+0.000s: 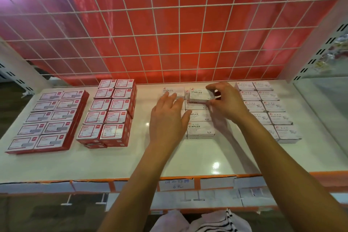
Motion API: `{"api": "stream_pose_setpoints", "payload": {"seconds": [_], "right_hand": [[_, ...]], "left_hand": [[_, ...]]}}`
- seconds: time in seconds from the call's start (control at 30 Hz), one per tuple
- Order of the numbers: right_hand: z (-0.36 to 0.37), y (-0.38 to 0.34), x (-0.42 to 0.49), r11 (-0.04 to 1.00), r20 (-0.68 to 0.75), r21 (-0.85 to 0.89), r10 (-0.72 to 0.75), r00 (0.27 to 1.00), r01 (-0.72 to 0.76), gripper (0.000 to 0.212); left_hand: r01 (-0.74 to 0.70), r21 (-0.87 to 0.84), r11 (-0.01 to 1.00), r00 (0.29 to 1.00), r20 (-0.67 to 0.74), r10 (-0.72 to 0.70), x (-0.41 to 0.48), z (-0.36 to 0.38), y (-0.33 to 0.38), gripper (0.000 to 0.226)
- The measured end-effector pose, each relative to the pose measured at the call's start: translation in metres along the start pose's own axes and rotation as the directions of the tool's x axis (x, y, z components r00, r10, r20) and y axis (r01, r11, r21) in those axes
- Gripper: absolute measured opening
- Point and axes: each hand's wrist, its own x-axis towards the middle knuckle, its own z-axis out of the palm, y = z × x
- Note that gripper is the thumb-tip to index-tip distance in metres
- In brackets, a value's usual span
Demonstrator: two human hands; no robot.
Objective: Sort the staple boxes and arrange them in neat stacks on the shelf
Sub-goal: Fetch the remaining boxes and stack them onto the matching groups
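- While the right hand (227, 103) held one white STAPLES box (200, 96) over the back of the white STAPLES stacks (200, 128), its grip was clamped on that box, with the thumb against the near long side and the fingertips curled over the far right corner.
- The held box had its long axis running left to right, along the back edge of the shelf (113, 162). Its printed top faced up and the word STAPLES read upright from the front.
- It sat a little higher than the boxes beneath it and slightly skewed from them.
- The white stacks stood in the middle of the shelf in two columns running front to back, every visible box lying crosswise like the held one.
- The left hand (167, 120) lay over the left column with its fingers straight and its grip apart. It hid most of that column, and I could not tell whether it pressed on the boxes.
- A low block of red-edged boxes (50, 120) lay at the far left, two columns by five rows, with their long axes also left to right.
- A taller block of red boxes (109, 113) stood just to its right, well apart from the white stacks.
- PAPER CLIPS boxes (263, 109) filled the right end in two columns, just beside the right wrist.
- A white wire grid (169, 24) rose behind the shelf against a red sheet.
- Paper labels (177, 184) ran along the orange front edge.
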Motion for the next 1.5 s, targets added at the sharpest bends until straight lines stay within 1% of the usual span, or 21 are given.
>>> {"api": "stream_pose_setpoints", "payload": {"seconds": [0.13, 0.27, 0.4, 0.73, 0.83, 0.9, 1.03, 1.1, 1.2, 1.3, 1.37, 1.5], "right_hand": [[0.000, -0.004, 0.014, 0.998, 0.033, -0.054, 0.015, 0.999, -0.013, 0.044], [0.002, -0.008, 0.022, 0.996, 0.080, -0.084, 0.030, 0.996, -0.023, 0.046], [0.006, -0.008, 0.026, 0.998, 0.088, -0.055, 0.048, 0.995, -0.043, 0.046], [0.007, -0.006, 0.029, 0.998, 0.116, -0.015, 0.056, 0.992, -0.055, 0.048], [0.008, -0.006, 0.027, 0.998, 0.125, 0.021, 0.054, 0.991, -0.057, 0.054], [0.005, -0.005, 0.024, 0.999, 0.110, 0.012, 0.048, 0.993, -0.050, 0.058], [-0.006, -0.001, 0.010, 1.000, 0.031, -0.020, -0.007, 0.999, 0.007, 0.052], [-0.014, 0.002, 0.000, 0.998, -0.017, -0.051, -0.036, 0.999, 0.035, 0.048], [-0.027, 0.009, -0.016, 0.986, -0.078, -0.165, -0.052, 0.996, 0.038, 0.046], [-0.041, 0.023, -0.034, 0.967, -0.129, -0.251, -0.001, 0.992, -0.031, 0.049], [-0.052, 0.037, -0.047, 0.958, -0.164, -0.270, 0.053, 0.985, -0.096, 0.050], [-0.077, 0.065, -0.071, 0.945, -0.226, -0.295, 0.076, 0.971, -0.143, 0.047]], "left_hand": [[0.060, 0.002, 0.998, 0.998, -0.013, -0.060, 0.002, 0.006, 0.000, 0.055], [0.104, 0.017, 0.994, 0.994, 0.039, -0.105, 0.005, 0.009, -0.003, 0.057], [0.120, 0.010, 0.993, 0.991, 0.061, -0.121, 0.006, 0.010, -0.004, 0.058], [0.111, -0.023, 0.994, 0.993, 0.033, -0.110, 0.012, 0.012, 0.006, 0.056], [0.083, -0.048, 0.995, 0.997, 0.004, -0.083, 0.014, 0.013, 0.010, 0.054], [0.063, -0.055, 0.997, 0.998, -0.006, -0.063, 0.016, 0.012, 0.014, 0.054], [-0.001, -0.066, 0.998, 1.000, -0.017, 0.000, 0.022, 0.013, 0.026, 0.054], [-0.041, -0.060, 0.997, 0.999, -0.016, 0.040, 0.027, 0.015, 0.035, 0.054], [-0.111, -0.073, 0.991, 0.994, 0.000, 0.111, 0.033, 0.020, 0.056, 0.054], [-0.186, -0.081, 0.979, 0.981, 0.036, 0.189, 0.034, 0.028, 0.083, 0.055], [-0.218, -0.100, 0.971, 0.973, 0.059, 0.224, 0.033, 0.034, 0.102, 0.057], [-0.282, -0.095, 0.955, 0.950, 0.108, 0.291, 0.030, 0.048, 0.141, 0.057]]}}
